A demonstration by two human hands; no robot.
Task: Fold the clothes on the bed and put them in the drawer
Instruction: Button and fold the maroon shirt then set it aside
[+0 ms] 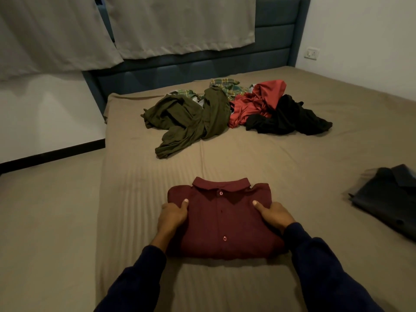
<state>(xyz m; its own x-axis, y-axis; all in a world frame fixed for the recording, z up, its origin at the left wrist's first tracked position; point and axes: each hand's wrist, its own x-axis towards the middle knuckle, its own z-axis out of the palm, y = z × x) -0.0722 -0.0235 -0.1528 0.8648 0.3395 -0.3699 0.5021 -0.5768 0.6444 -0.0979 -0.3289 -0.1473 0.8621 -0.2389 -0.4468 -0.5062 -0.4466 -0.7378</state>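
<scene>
Both my hands, left (172, 216) and right (275, 215), pinch the folded maroon shirt (222, 221) at the bed's (292, 163) near edge. Folding looks done; next, lift it level, drawer unseen.

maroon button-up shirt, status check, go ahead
Left hand and right hand grip folded maroon button-up shirt by its sides. Unfolded pile of clothes behind. Path clear.

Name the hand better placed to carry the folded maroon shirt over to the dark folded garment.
Right. The dark folded garment lies on the right side of the bed, nearer the right hand. Both hands grip the maroon shirt; the left hand is farther away.
</scene>
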